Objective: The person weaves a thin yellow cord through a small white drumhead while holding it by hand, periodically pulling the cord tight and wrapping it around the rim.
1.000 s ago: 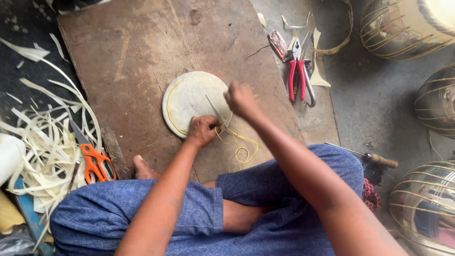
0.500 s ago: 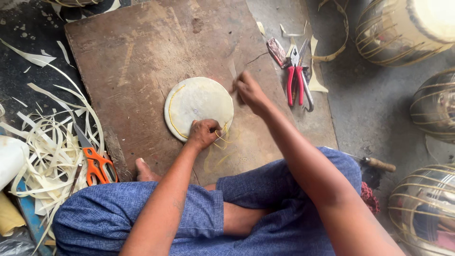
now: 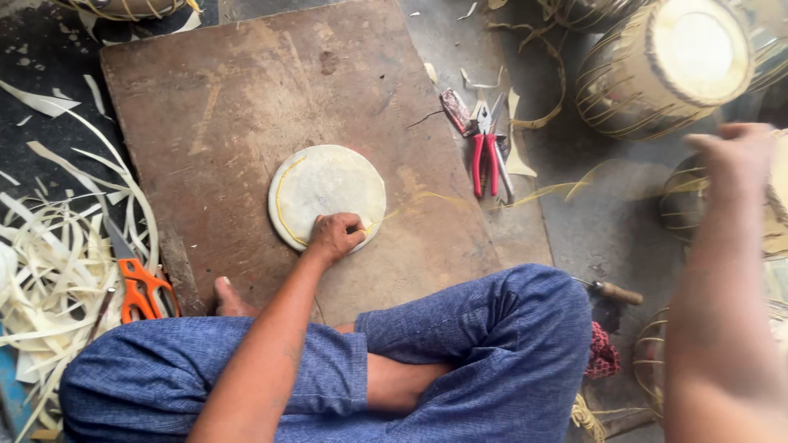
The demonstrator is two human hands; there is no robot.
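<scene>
A round pale disc (image 3: pixel 324 184) lies on a brown wooden board (image 3: pixel 246 90) in front of my crossed legs. My left hand (image 3: pixel 332 236) is closed on its near edge, pinning it down where a thin yellow strip (image 3: pixel 427 197) leaves the rim. The strip also curves along the disc's left edge. It runs taut to the right, across the board and the floor, towards my right hand (image 3: pixel 735 160). That hand is blurred, raised far to the right with curled fingers, and seems to grip the strip's end.
Red-handled pliers (image 3: pixel 484 156) lie at the board's right edge among strip offcuts. Orange scissors (image 3: pixel 139 287) rest beside a pile of pale strips (image 3: pixel 49 271) on the left. Round drum bodies bound with strips (image 3: pixel 657 66) stand on the right. A wooden-handled tool (image 3: pixel 616 293) lies by my knee.
My right hand has swung from the disc's upper right edge far out to the right, drawing the yellow strip out straight. The left hand has stayed on the disc's near edge.
</scene>
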